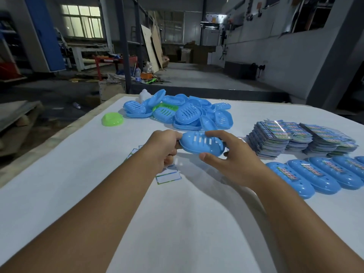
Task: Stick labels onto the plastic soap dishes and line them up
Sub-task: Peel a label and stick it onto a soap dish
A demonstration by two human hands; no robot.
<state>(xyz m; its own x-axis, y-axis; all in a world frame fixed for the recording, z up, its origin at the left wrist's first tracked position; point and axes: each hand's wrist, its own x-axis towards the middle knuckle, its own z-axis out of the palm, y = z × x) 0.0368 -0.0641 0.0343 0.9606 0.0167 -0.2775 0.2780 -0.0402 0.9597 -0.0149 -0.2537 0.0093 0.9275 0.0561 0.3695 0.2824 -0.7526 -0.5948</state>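
Above the table [78,194], both hands' fingers [211,134] curl around the blue soap dish [201,143] between them.

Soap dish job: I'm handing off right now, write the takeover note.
Left hand and right hand both grip one blue soap dish above the white table; no label visible on it.
Unlabelled pile at the far edge; label stacks to the right; backing slips under the hands.
Done: labelled row at right.
Left: label this dish, add it to the row, continue through the pile.
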